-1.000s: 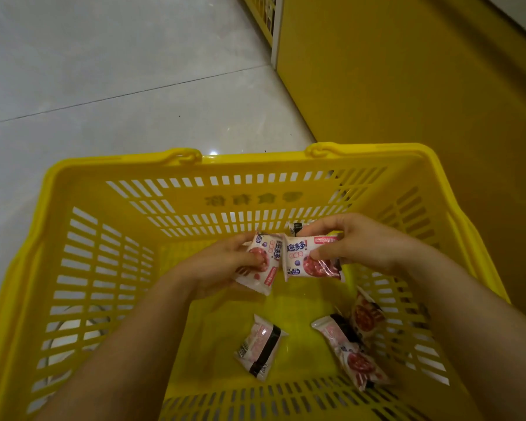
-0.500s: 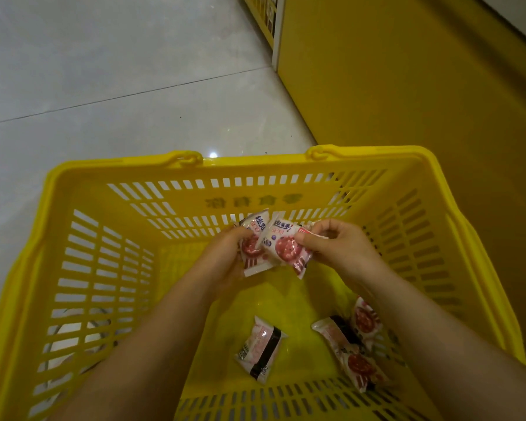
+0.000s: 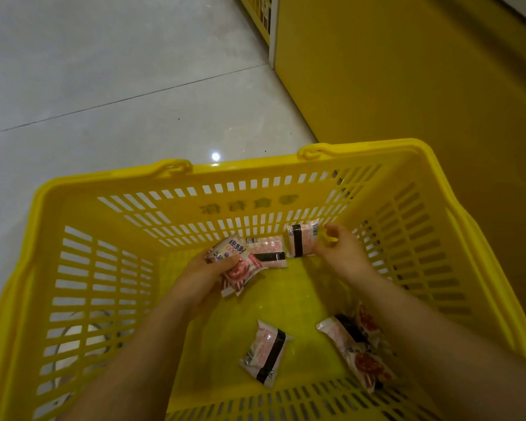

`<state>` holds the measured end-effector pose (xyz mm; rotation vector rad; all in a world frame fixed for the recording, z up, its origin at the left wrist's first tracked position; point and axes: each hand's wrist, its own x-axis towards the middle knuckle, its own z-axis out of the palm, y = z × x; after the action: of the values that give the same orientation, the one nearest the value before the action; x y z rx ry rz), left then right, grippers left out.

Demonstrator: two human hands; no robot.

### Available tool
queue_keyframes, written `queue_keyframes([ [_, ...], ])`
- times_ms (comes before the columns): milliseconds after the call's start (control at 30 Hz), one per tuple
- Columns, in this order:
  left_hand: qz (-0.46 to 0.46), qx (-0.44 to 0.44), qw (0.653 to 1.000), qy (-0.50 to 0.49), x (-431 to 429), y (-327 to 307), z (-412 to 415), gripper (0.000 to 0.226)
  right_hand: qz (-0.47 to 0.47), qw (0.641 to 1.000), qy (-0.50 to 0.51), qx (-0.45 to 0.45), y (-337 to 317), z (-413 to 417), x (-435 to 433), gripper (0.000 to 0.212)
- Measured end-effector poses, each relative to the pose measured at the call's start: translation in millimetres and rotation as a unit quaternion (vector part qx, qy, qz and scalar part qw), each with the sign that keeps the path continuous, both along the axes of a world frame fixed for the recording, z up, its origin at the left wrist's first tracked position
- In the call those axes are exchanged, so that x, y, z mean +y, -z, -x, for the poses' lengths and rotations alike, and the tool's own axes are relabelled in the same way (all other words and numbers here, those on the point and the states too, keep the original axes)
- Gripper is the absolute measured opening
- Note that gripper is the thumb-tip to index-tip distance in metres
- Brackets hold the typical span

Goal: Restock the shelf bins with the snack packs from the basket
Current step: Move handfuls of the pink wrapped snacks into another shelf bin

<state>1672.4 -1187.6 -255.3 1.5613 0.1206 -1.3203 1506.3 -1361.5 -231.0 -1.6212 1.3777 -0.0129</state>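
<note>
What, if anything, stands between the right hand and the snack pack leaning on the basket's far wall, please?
Nothing visible does. The right hand is at the right edge of that snack pack; whether it pinches it yet is unclear. The left hand grips other packs just to its left, clear of the path.

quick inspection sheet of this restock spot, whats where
surface: grey tiled floor.
job's things: yellow slotted plastic basket; loose pink-and-white snack packs on its bottom, near the middle and by the right wall; one upright pack at the far wall.
clutter: nothing seen.
hands: left hand grips a bunch of packs; right hand touches the upright pack's edge, grip unclear.
cables: nothing seen.
surroundings: yellow shelf side panel on the right.
</note>
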Motion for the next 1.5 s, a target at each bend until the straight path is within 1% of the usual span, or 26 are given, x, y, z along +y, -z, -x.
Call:
queue_keyframes([
  [100,-0.017,0.002,1.000,0.010,2,7,2,0.039,-0.014,0.999,-0.021,-0.038,12,-5,4,0.055],
  [133,-0.020,-0.005,1.000,0.015,0,9,3,0.040,-0.006,0.999,-0.028,-0.035,15,-7,5,0.048],
  [200,-0.022,-0.022,0.999,0.021,-5,11,8,0.040,0.026,0.998,-0.058,-0.009,18,-10,11,0.025],
  [233,-0.023,-0.030,0.999,0.020,-8,11,11,0.040,0.037,0.997,-0.068,-0.004,18,-10,14,0.024],
  [300,-0.019,-0.044,0.999,0.009,-15,9,16,0.038,0.042,0.997,-0.070,-0.017,18,-6,16,0.032],
  [333,-0.017,-0.050,0.999,0.008,-18,8,18,0.037,0.037,0.997,-0.056,-0.030,19,-4,16,0.028],
  [400,-0.014,-0.057,0.998,0.017,-25,6,21,0.033,0.007,0.999,-0.013,-0.037,18,2,11,0.019],
  [500,-0.008,-0.054,0.998,0.044,-34,2,30,0.027,-0.066,0.998,0.010,-0.018,19,7,6,0.016],
  [633,0.006,-0.035,0.995,0.098,-39,-3,43,0.032,-0.218,0.970,0.059,-0.089,14,2,6,0.010],
  [667,0.017,-0.025,0.994,0.107,-39,-3,45,0.034,-0.227,0.968,0.051,-0.092,12,1,6,0.008],
  [700,0.029,-0.014,0.994,0.109,-38,-4,45,0.035,-0.219,0.970,0.050,-0.093,10,0,6,0.008],
  [733,0.040,-0.004,0.994,0.105,-38,-4,43,0.037,-0.189,0.976,0.051,-0.096,9,0,5,0.008],
  [800,0.061,0.018,0.995,0.080,-39,-6,36,0.043,-0.078,0.990,0.039,-0.113,4,3,4,0.007],
  [833,0.067,0.024,0.995,0.064,-38,-6,31,0.044,-0.019,0.992,0.011,-0.126,0,6,4,0.007],
  [867,0.066,0.021,0.996,0.052,-37,-6,26,0.042,0.027,0.990,-0.037,-0.132,-2,9,5,0.011],
  [933,0.041,-0.004,0.998,0.047,-34,-6,19,0.036,0.074,0.978,-0.163,-0.104,-3,18,8,0.019],
  [1000,-0.005,-0.028,0.998,0.059,-30,-3,17,0.034,0.091,0.956,-0.278,-0.035,1,25,12,0.022],
  [1067,-0.051,-0.041,0.996,0.063,-25,3,17,0.036,0.088,0.934,-0.346,0.007,6,33,16,0.021],
  [1100,-0.066,-0.046,0.995,0.062,-22,6,17,0.038,0.089,0.929,-0.360,0.008,8,36,18,0.020],
  [1133,-0.077,-0.053,0.994,0.064,-20,7,18,0.041,0.083,0.934,-0.347,-0.008,8,39,20,0.019],
  [1200,-0.092,-0.075,0.990,0.075,-15,9,18,0.050,0.060,0.964,-0.254,-0.054,4,41,19,0.019],
  [1233,-0.095,-0.084,0.989,0.077,-14,9,18,0.051,0.080,0.973,-0.205,-0.064,4,41,16,0.020],
  [1300,-0.086,-0.084,0.991,0.055,-12,9,18,0.045,0.190,0.966,-0.174,-0.023,5,36,7,0.026],
  [1367,-0.081,-0.086,0.992,0.039,-13,10,20,0.045,0.287,0.938,-0.189,0.055,8,28,1,0.027],
  [1400,-0.088,-0.097,0.990,0.048,-14,11,21,0.048,0.302,0.928,-0.206,0.077,11,24,1,0.028],
  [1500,-0.114,-0.122,0.983,0.080,-16,12,24,0.048,0.267,0.904,-0.311,0.116,24,20,11,0.046],
])
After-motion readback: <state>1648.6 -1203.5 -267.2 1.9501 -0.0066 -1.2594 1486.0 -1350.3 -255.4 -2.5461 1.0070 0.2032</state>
